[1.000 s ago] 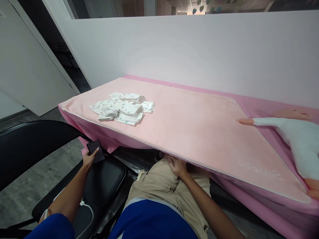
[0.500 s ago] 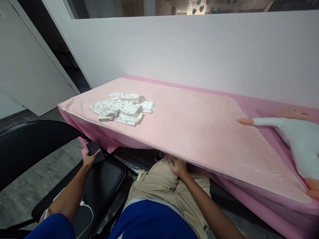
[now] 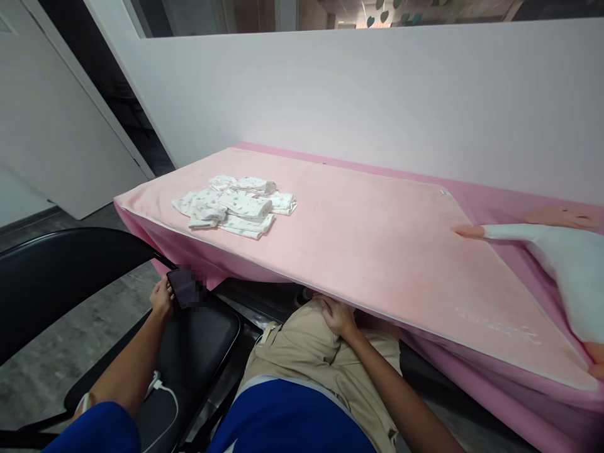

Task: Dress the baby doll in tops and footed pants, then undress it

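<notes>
My left hand (image 3: 163,297) grips a dark phone (image 3: 185,288) by its edge, over the seat of the black chair (image 3: 198,343) at my left. My right hand (image 3: 336,316) rests palm down on my thigh in tan trousers (image 3: 306,349), just under the front edge of the table; its fingers lie loosely curled with nothing in them. On the pink mat (image 3: 368,251) that covers the table, a pile of folded white printed baby clothes (image 3: 236,206) lies at the far left.
A baby doll in a white garment (image 3: 561,258) lies at the table's right end, one arm stretched onto the mat. A white partition wall stands behind the table. A white cable (image 3: 163,393) lies on the chair seat. Grey floor and an open doorway are at left.
My left hand has shifted on the phone from lying over it to gripping its left edge, with the phone turned slightly. The right hand has stayed on my thigh.
</notes>
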`<state>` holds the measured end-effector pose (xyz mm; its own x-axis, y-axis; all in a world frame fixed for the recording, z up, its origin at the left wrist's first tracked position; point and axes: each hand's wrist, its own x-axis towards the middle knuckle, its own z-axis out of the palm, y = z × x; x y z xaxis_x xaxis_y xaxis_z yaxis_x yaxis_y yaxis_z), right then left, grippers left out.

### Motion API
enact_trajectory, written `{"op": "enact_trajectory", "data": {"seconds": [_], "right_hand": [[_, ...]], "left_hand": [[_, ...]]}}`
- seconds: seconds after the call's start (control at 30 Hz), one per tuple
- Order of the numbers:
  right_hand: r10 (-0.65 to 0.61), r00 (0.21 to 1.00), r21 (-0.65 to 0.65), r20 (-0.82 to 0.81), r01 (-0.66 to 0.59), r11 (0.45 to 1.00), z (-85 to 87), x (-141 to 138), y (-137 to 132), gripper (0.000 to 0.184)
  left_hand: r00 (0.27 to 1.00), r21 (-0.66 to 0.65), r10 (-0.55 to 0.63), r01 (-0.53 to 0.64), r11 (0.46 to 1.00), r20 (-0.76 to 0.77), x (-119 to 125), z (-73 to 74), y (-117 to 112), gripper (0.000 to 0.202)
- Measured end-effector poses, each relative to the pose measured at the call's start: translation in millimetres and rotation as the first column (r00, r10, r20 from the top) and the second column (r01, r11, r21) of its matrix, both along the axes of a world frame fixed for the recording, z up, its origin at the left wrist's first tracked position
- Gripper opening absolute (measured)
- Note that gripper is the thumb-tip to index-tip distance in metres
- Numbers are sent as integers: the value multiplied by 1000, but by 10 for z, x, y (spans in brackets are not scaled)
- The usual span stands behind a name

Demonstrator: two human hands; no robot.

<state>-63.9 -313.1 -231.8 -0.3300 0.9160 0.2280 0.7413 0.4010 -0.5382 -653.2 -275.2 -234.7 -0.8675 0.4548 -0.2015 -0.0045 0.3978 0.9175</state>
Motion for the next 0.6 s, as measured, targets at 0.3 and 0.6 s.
{"op": "enact_trajectory", "data": {"seconds": [0.3, 0.6], "right_hand": [[-3, 1000, 8, 6, 3, 1000, 3, 1, -7, 43], [-15, 1000, -14, 27, 15, 1000, 6, 0, -8, 42]], "left_hand": [[998, 92, 23, -28, 995, 62, -64, -71, 13, 37], [999, -26, -50, 50, 998, -17, 33, -116, -189, 37]]}}
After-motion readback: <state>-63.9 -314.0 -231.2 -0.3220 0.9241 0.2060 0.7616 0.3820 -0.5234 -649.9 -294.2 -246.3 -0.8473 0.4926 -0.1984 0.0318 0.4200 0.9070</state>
